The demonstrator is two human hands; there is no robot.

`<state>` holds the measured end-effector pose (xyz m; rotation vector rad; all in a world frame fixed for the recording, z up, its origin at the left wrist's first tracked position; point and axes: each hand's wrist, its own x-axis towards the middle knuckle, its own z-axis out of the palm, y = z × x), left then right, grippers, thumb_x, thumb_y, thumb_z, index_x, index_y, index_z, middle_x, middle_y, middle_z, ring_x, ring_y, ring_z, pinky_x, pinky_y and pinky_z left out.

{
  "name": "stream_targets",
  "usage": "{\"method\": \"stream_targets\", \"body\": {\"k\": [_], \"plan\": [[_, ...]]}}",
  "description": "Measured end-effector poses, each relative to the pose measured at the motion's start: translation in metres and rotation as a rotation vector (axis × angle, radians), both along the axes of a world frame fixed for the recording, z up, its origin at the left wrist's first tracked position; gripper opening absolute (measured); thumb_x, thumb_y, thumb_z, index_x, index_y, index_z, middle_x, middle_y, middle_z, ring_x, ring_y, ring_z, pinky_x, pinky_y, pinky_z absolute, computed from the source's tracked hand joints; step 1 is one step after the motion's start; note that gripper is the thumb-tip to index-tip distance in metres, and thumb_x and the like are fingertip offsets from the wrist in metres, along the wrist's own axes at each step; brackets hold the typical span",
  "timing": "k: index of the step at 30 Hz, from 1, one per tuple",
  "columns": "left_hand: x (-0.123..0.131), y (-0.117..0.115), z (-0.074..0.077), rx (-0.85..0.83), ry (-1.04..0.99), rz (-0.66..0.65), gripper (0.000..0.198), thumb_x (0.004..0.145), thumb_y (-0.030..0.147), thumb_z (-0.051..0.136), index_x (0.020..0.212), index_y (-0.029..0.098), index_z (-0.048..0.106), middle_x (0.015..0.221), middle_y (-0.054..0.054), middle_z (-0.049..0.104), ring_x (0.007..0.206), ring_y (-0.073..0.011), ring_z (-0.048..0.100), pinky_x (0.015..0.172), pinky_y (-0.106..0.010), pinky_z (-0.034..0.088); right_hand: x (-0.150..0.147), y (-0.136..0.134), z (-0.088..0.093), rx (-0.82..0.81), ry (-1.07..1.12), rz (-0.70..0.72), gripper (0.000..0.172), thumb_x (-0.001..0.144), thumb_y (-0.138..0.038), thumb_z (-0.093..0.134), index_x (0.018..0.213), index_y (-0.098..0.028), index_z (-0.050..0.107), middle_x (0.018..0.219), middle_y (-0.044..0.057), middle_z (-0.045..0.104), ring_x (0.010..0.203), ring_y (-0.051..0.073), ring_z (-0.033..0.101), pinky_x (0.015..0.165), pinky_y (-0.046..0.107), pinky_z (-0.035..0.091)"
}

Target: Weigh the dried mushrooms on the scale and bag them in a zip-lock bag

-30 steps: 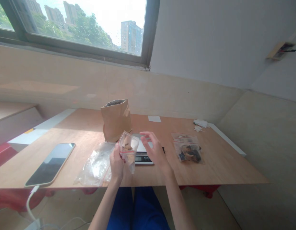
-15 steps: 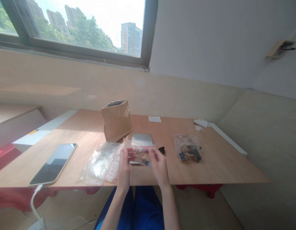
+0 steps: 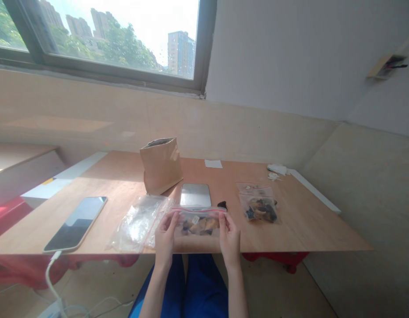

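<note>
Bright blue trousers (image 3: 204, 287) and two slim bare forearms (image 3: 238, 287)

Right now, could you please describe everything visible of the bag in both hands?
The clear plastic zip bag has a red seal line along its top and a small white label. Dark and tan pieces lie inside, unidentifiable from here. The left hand and right hand pinch its sides, holding it in front of the kitchen scale.

A clear zip-top bag (image 3: 199, 225) with a red seal strip and small white label hangs level, low centre of the frame, holding dark and tan dried pieces.
</note>
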<state>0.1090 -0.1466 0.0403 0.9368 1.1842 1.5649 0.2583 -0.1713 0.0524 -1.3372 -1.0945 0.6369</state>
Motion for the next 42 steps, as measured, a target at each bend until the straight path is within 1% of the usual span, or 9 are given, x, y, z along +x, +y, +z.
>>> {"method": "stream_targets", "body": {"k": [3,6,12,18,22,30,34,38,42], "plan": [[0.001,-0.001,0.002,0.004,-0.048,0.017,0.034,0.069,0.045,0.064,0.087,0.015,0.063,0.081,-0.004,0.066,0.077,-0.0182,0.061,0.071,-0.028,0.047,0.0,0.001,-0.003,0.013,0.07,-0.053,0.035,0.082,-0.047,0.048,0.089,-0.015,0.062,0.084,0.01,0.071,0.084,0.023,0.065,0.08,0.034,0.048],[0.001,-0.001,0.004,0.008,-0.04,0.035,0.035,0.07,0.045,0.062,0.088,0.015,0.063,0.077,-0.003,0.065,0.073,-0.0163,0.06,0.068,-0.026,0.047,0.0,0.001,-0.004,0.023,0.128,-0.095,0.035,0.079,-0.049,0.052,0.087,-0.015,0.06,0.078,0.009,0.071,0.08,0.024,0.066,0.078,0.034,0.049],[-0.002,-0.002,0.004,-0.014,-0.012,0.046,0.034,0.07,0.046,0.063,0.086,0.016,0.064,0.077,-0.002,0.065,0.069,-0.0143,0.059,0.068,-0.025,0.045,0.002,-0.002,-0.005,0.015,0.107,-0.067,0.041,0.084,-0.053,0.041,0.082,-0.016,0.06,0.076,0.009,0.07,0.077,0.022,0.065,0.077,0.033,0.048],[-0.006,-0.004,0.005,-0.008,0.04,0.071,0.032,0.068,0.045,0.064,0.08,0.015,0.065,0.081,-0.004,0.065,0.079,-0.0166,0.058,0.076,-0.027,0.042,0.001,0.0,-0.011,0.068,0.111,-0.071,0.038,0.083,-0.052,0.042,0.076,-0.018,0.056,0.073,0.007,0.068,0.074,0.02,0.063,0.076,0.031,0.046],[-0.01,-0.005,0.004,0.004,0.084,0.08,0.032,0.069,0.045,0.064,0.081,0.016,0.065,0.084,-0.004,0.065,0.085,-0.018,0.058,0.078,-0.027,0.042,0.0,0.001,-0.017,0.105,0.048,-0.087,0.035,0.084,-0.048,0.043,0.072,-0.018,0.055,0.071,0.005,0.064,0.072,0.018,0.061,0.073,0.029,0.046],[-0.011,-0.007,-0.002,0.033,0.134,0.08,0.03,0.072,0.044,0.061,0.084,0.017,0.065,0.087,-0.003,0.065,0.086,-0.0175,0.058,0.079,-0.026,0.042,-0.003,0.003,-0.023,0.12,0.063,-0.104,0.032,0.085,-0.045,0.044,0.072,-0.018,0.055,0.07,0.004,0.062,0.071,0.017,0.06,0.073,0.029,0.047],[-0.009,-0.006,-0.002,0.047,0.098,0.046,0.029,0.074,0.044,0.059,0.086,0.017,0.062,0.086,-0.003,0.064,0.087,-0.0167,0.057,0.081,-0.027,0.041,-0.005,0.005,-0.028,0.097,0.123,-0.112,0.033,0.083,-0.048,0.045,0.073,-0.018,0.055,0.071,0.005,0.065,0.073,0.019,0.062,0.074,0.031,0.048],[-0.01,-0.006,-0.004,0.036,0.031,-0.009,0.03,0.074,0.045,0.058,0.085,0.017,0.06,0.083,-0.003,0.062,0.085,-0.0163,0.057,0.08,-0.027,0.042,-0.004,0.007,-0.033,0.061,0.129,-0.052,0.032,0.083,-0.047,0.046,0.078,-0.017,0.057,0.075,0.006,0.066,0.074,0.019,0.063,0.073,0.031,0.049],[-0.011,-0.006,-0.007,0.038,0.032,-0.037,0.031,0.072,0.044,0.061,0.087,0.016,0.062,0.086,-0.003,0.064,0.088,-0.0168,0.057,0.084,-0.028,0.042,-0.002,0.008,-0.035,0.069,0.098,-0.004,0.03,0.08,-0.045,0.052,0.081,-0.016,0.059,0.078,0.006,0.066,0.077,0.019,0.063,0.073,0.031,0.049]]}}
